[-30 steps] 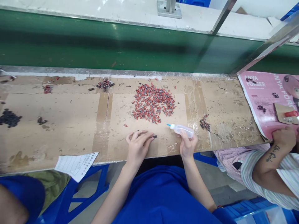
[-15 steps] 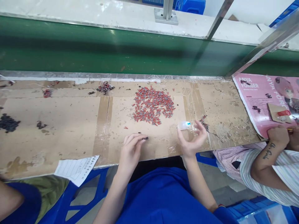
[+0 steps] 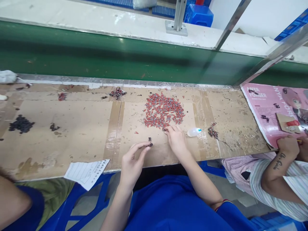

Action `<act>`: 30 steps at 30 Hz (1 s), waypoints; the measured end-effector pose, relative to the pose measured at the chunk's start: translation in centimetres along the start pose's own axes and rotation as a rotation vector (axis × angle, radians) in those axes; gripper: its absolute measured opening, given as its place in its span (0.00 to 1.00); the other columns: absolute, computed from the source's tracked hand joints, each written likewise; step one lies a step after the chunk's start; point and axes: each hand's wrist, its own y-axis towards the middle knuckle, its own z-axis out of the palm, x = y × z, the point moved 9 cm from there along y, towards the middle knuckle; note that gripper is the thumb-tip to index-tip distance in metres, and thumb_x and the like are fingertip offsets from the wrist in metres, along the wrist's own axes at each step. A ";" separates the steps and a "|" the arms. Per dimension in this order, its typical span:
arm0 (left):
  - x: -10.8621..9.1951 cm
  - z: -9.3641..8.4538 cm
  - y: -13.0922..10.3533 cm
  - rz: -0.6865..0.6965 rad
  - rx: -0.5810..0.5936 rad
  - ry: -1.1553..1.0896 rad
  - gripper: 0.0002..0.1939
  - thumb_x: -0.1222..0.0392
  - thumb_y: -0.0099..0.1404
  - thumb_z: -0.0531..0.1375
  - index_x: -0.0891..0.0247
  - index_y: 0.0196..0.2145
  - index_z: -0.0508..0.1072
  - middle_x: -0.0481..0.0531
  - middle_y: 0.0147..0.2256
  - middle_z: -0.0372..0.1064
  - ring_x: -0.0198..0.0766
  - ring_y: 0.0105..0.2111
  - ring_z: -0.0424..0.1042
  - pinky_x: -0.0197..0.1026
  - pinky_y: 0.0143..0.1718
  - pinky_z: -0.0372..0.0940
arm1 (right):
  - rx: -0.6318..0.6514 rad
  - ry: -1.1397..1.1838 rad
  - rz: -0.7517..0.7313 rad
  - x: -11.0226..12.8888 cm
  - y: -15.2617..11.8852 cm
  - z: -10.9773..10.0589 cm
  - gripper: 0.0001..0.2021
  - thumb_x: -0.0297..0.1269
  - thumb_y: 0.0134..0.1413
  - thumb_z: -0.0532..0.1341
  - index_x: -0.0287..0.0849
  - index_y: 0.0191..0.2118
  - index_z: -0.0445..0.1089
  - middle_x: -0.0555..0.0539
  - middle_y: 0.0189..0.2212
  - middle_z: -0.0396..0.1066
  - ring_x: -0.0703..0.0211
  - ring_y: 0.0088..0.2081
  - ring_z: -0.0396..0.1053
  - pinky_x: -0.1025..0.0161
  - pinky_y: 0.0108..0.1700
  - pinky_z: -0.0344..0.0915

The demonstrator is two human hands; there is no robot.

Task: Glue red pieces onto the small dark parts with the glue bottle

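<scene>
My left hand point(image 3: 132, 163) is closed in a pinch over the cardboard, with a small dark round piece point(image 3: 150, 145) between thumb and forefinger. Just beyond those fingertips lies another small dark piece point(image 3: 149, 139). A wide pile of small red-and-dark parts point(image 3: 166, 107) is spread in the middle of the table. At its near edge my right hand point(image 3: 176, 139) has its fingers closed on a small red-and-dark part point(image 3: 165, 129), partly hidden by the fingertips. To the right of this hand a translucent squeeze bottle point(image 3: 192, 132) with a blue tip lies on its side.
A dark heap point(image 3: 21, 124) and several small clusters lie to the left; another cluster point(image 3: 213, 131) lies right of the bottle. A paper sheet point(image 3: 87, 171) overhangs the front edge. A co-worker's hand point(image 3: 288, 148) is at the pink poster point(image 3: 262, 112). A green panel point(image 3: 120, 57) stands behind.
My right hand has moved left from beside the bottle to the pile's near edge, and its fingers have closed. My left hand keeps its pinch. The whole view has shifted slightly.
</scene>
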 end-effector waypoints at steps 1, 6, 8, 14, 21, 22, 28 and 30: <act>0.1 0.0 0.0 -0.016 -0.006 -0.016 0.08 0.55 0.61 0.62 0.59 0.36 0.79 0.52 0.35 0.78 0.40 0.38 0.76 0.44 0.45 0.71 | -0.005 0.011 0.007 0.0 -0.2 -0.3 0.08 0.28 0.59 0.59 0.43 0.40 0.76 0.41 0.37 0.76 0.47 0.42 0.69 0.54 0.43 0.68; -0.1 0.8 -0.1 -0.094 -0.009 -0.120 0.09 0.55 0.58 0.64 0.60 0.35 0.80 0.54 0.35 0.79 0.42 0.37 0.77 0.45 0.43 0.72 | -0.121 0.455 0.032 0.5 -2.4 -3.5 0.09 0.30 0.58 0.58 0.44 0.38 0.76 0.44 0.36 0.76 0.55 0.36 0.73 0.58 0.41 0.70; -0.4 1.2 -0.2 -0.123 -0.015 -0.169 0.08 0.56 0.56 0.66 0.60 0.33 0.81 0.53 0.34 0.79 0.42 0.36 0.77 0.44 0.42 0.72 | -0.125 0.721 0.110 0.5 -3.4 -4.2 0.06 0.35 0.55 0.62 0.44 0.35 0.77 0.46 0.32 0.78 0.57 0.32 0.74 0.61 0.36 0.71; -1.7 1.9 -0.2 -0.119 -0.009 -0.212 0.07 0.57 0.54 0.67 0.59 0.32 0.81 0.53 0.33 0.79 0.42 0.35 0.77 0.44 0.41 0.72 | -0.069 1.102 0.308 1.3 -5.1 -3.4 0.05 0.38 0.46 0.68 0.43 0.30 0.79 0.47 0.28 0.80 0.56 0.31 0.76 0.61 0.34 0.73; -2.3 2.0 -0.5 -0.083 0.002 -0.195 0.04 0.60 0.55 0.68 0.58 0.31 0.81 0.51 0.32 0.78 0.40 0.36 0.76 0.42 0.41 0.71 | -0.011 1.333 0.369 1.6 -5.6 -1.7 0.07 0.39 0.44 0.70 0.43 0.30 0.77 0.47 0.31 0.80 0.54 0.35 0.78 0.58 0.40 0.75; -2.4 2.0 -0.5 -0.082 0.001 -0.198 0.04 0.60 0.55 0.68 0.58 0.31 0.81 0.51 0.32 0.78 0.40 0.35 0.75 0.42 0.41 0.71 | -0.005 1.354 0.377 1.5 -5.7 -1.6 0.07 0.40 0.43 0.70 0.43 0.29 0.77 0.47 0.30 0.80 0.54 0.35 0.79 0.58 0.41 0.75; -3.1 2.5 -0.5 -0.088 0.047 -0.214 0.05 0.58 0.56 0.67 0.59 0.31 0.81 0.52 0.32 0.78 0.41 0.36 0.76 0.44 0.42 0.72 | 0.017 1.439 0.421 0.9 -6.0 -0.9 0.08 0.39 0.37 0.73 0.44 0.26 0.77 0.47 0.31 0.81 0.53 0.37 0.78 0.54 0.46 0.74; -3.5 2.8 -0.5 -0.084 0.068 -0.196 0.05 0.58 0.57 0.66 0.60 0.32 0.80 0.53 0.33 0.78 0.42 0.37 0.76 0.44 0.42 0.72 | 0.018 1.459 0.438 0.6 -6.0 -0.8 0.08 0.38 0.35 0.74 0.44 0.25 0.78 0.47 0.30 0.81 0.53 0.37 0.78 0.54 0.47 0.74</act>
